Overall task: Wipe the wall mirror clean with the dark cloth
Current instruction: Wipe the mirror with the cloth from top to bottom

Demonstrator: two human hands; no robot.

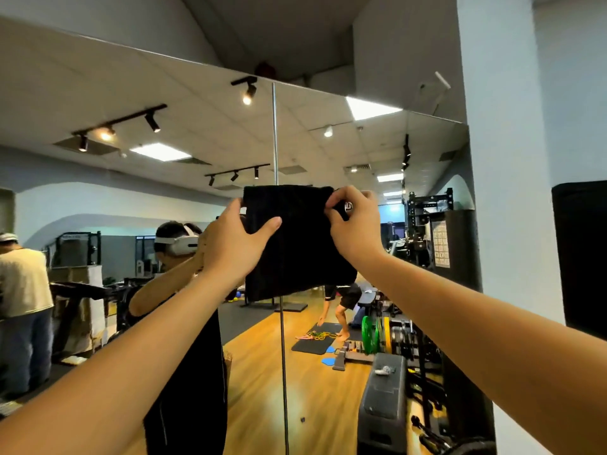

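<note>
A large wall mirror fills the wall ahead, with a vertical seam between two panels running behind the cloth. The dark cloth hangs spread flat at head height in front of the mirror. My left hand grips its upper left edge, thumb across the front. My right hand pinches the upper right corner. Whether the cloth touches the glass cannot be told. My own reflection shows at the lower left of the cloth.
A white pillar borders the mirror on the right, with a black pad on the wall beyond. The mirror reflects a gym: weight plates, a mat, racks, and other people.
</note>
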